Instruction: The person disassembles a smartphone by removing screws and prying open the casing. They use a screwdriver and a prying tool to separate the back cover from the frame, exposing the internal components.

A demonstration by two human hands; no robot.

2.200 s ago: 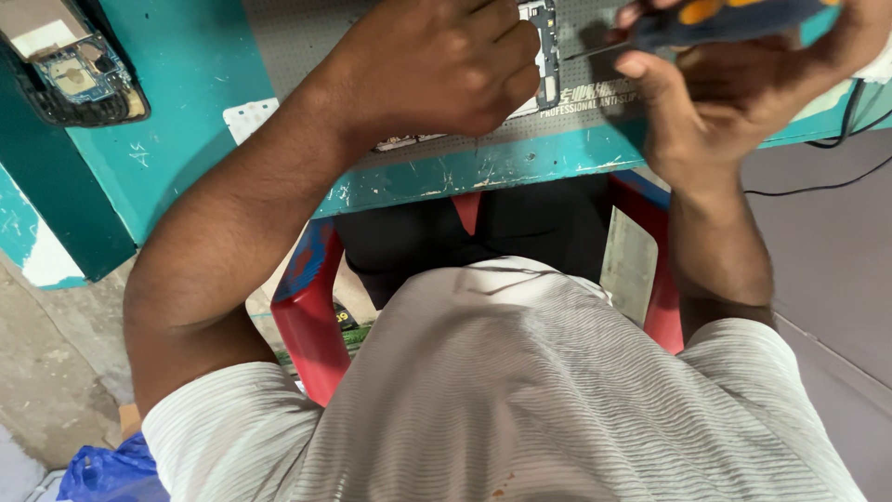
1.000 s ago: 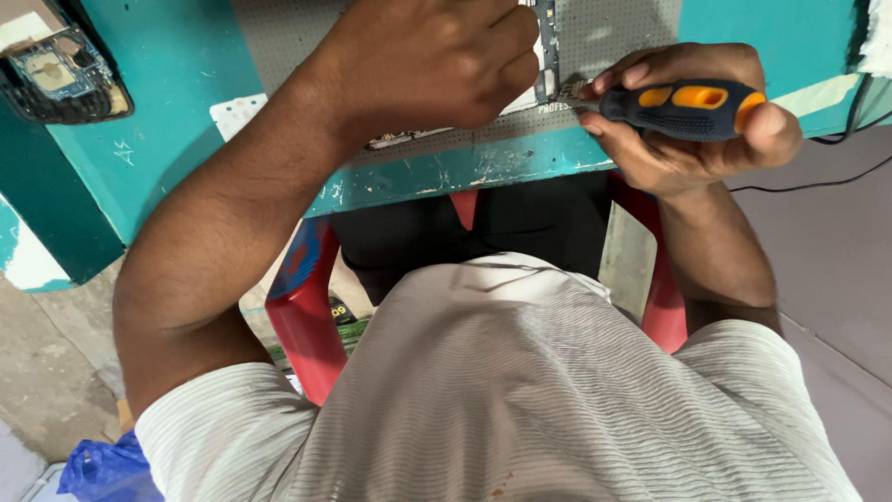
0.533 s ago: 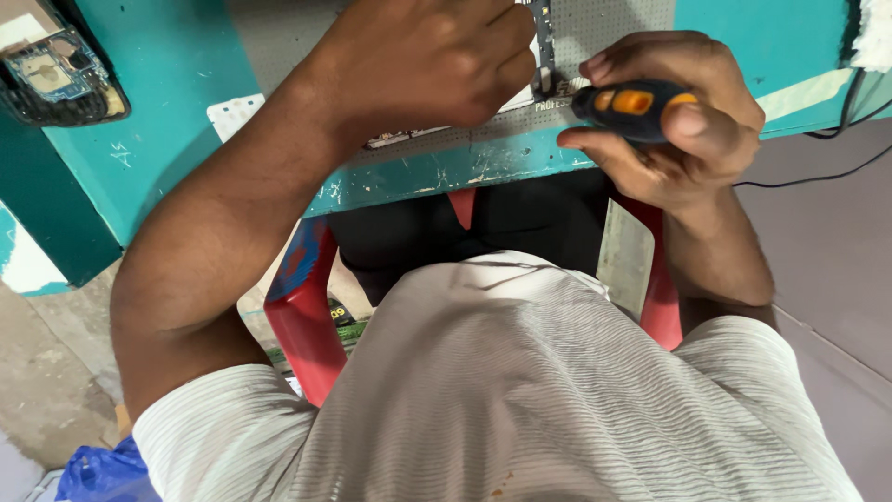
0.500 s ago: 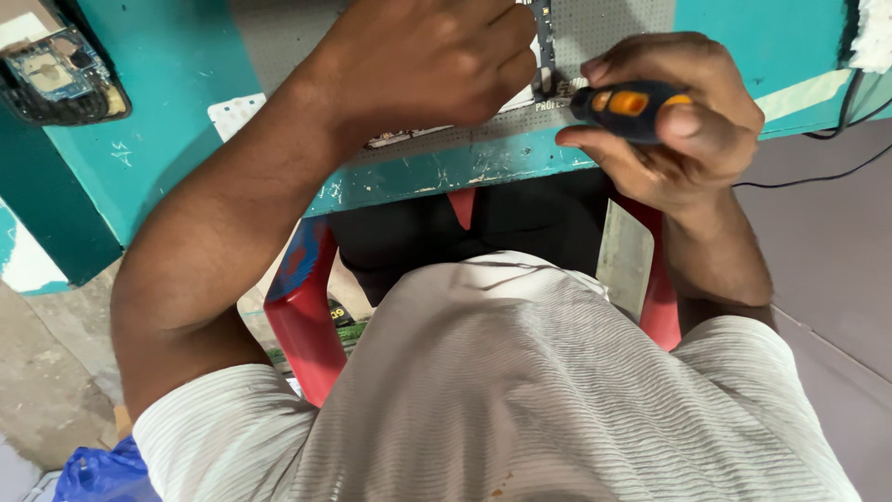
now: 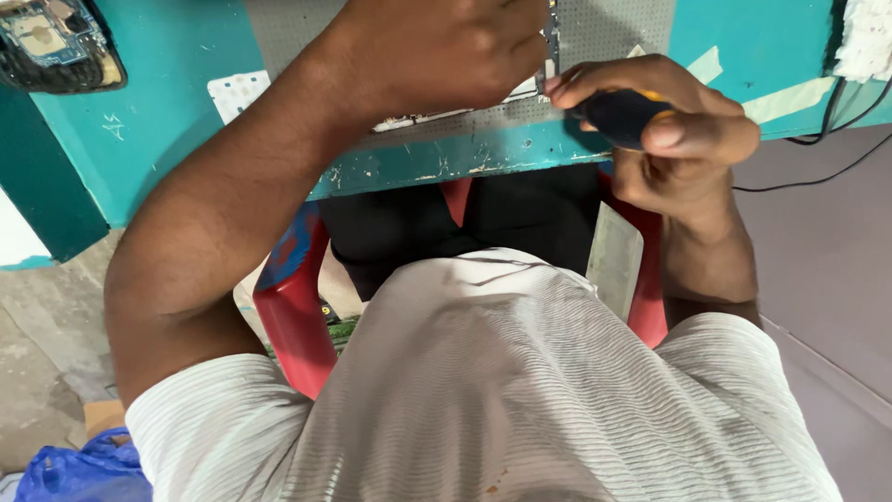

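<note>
Seen from above, over a white ribbed shirt (image 5: pixel 520 390). Left hand (image 5: pixel 437 51) laid knuckles-up on a grey mat (image 5: pixel 613 28) at the near edge of a teal table (image 5: pixel 177 112) — fingers curled down, grip closed over a thin flat device (image 5: pixel 446 112), of which only a pale strip of edge shows below the hand. Whether the fingers clamp it or merely press on it: cannot tell.

Right hand (image 5: pixel 664 121) just beside the left, at the table's front edge, grip wrapped tight around a dark-handled screwdriver (image 5: pixel 623 113) with an orange patch; thumb across the handle, forefinger stretched toward the left hand. Tip of the tool hidden between the two hands — contact with the device not visible. Thin metal strip (image 5: pixel 553 42) standing upright between the hands, partly covered.

On the table, far left: an opened phone (image 5: pixel 51 42) in a dark shell, circuit parts exposed, well apart from both hands. White sticker (image 5: pixel 237 93) near the left forearm. Strips of pale tape (image 5: pixel 790 98) on the teal surface to the right, a white cloth (image 5: pixel 864 37) at the far right corner, black cables (image 5: pixel 808 177) trailing off the edge.

Below the table: red plastic chair (image 5: pixel 297 307), dark trousers, blue bag (image 5: pixel 79 465) on the floor at lower left.
</note>
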